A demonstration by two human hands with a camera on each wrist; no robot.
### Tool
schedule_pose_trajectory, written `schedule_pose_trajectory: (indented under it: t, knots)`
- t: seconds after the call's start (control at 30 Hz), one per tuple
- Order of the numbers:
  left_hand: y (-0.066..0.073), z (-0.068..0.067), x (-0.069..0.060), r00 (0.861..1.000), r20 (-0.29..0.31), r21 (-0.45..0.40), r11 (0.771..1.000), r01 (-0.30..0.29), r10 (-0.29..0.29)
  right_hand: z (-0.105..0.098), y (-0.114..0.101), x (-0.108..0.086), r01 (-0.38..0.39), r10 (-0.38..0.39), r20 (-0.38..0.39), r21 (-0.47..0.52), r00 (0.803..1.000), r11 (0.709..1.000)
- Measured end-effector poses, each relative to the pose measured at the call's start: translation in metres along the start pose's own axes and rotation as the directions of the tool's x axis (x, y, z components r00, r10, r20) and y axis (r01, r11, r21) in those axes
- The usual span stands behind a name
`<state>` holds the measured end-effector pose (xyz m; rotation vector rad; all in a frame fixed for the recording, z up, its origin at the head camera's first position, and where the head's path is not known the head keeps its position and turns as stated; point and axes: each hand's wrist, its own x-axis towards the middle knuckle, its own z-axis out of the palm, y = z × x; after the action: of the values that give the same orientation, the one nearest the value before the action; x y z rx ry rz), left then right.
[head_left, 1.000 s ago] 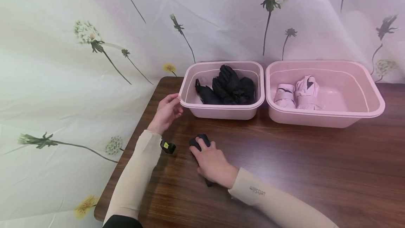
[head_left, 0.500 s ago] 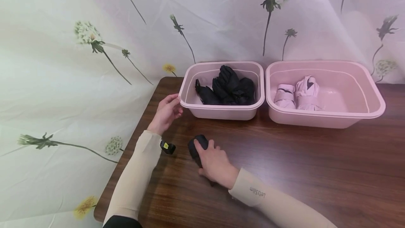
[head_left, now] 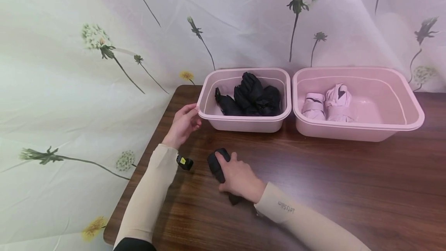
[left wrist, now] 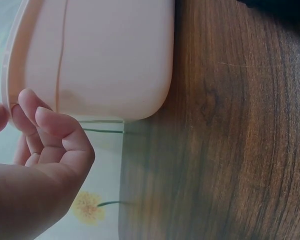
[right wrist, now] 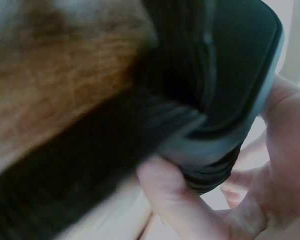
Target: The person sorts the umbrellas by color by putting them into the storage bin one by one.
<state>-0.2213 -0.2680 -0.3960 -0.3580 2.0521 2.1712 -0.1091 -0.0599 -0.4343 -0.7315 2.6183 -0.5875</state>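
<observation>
My right hand holds a black folded umbrella on the table, with the fingers over its far side. In the right wrist view the thumb and fingers lie around the handle end, and a dark wrist strap hangs from it. My left hand pinches the rim of the smaller pink bin at its front left corner; the left wrist view shows thumb and fingertips on that rim. Several black folded umbrellas lie inside this bin.
A larger pink bin stands close on the right, holding two pale pink folded umbrellas in its left part. Both bins sit at the back of the brown wooden table, before a flower-print cloth. A small black device is at the left wrist.
My right hand has shifted slightly right and its fingers have moved over the black umbrella, which has turned a little. More of its near end shows. The left hand stays put.
</observation>
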Motion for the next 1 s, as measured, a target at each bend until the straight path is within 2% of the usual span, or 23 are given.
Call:
schedule_pose_trajectory:
  t: [0.5, 0.77, 1.0]
  knots:
    - [0.001, 0.002, -0.001, 1.000, 0.005, -0.026, 1.000, -0.003, 0.003, -0.004, 0.007, -0.001, 0.013, -0.013, -0.002, 0.057, 1.000, 0.998]
    - [0.000, 0.002, -0.001, 1.000, 0.005, -0.006, 1.000, -0.013, 0.013, -0.008, 0.012, -0.005, 0.040, -0.036, -0.065, 0.065, 0.997, 0.997]
    - [0.000, 0.001, -0.001, 1.000, 0.007, -0.012, 1.000, -0.009, 0.009, -0.021, 0.015, -0.009, 0.035, -0.024, -0.125, 0.089, 0.992, 0.995]
